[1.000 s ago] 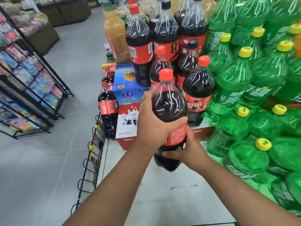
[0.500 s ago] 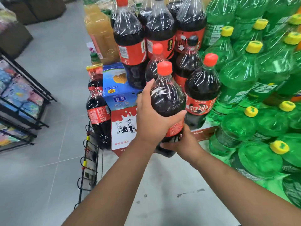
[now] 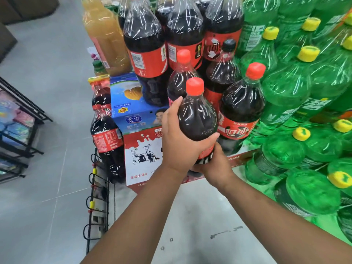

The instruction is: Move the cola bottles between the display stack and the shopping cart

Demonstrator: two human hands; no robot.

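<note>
Grey tiled floor (image 3: 47,130) is seen around a shop display. In the head view, the cola bottle (image 3: 198,119) is held upright at the front of the display stack (image 3: 182,35), just beside a red-capped neighbour (image 3: 242,107). The left hand (image 3: 179,147) is wrapped round its body, thumb laid across the front. The right hand (image 3: 215,164) is cupped beneath its lower part, fingers curled against it. Smooth dark plastic, a round red cap (image 3: 194,85) and glossy film-wrapped green bottles (image 3: 285,88) are shown.
</note>
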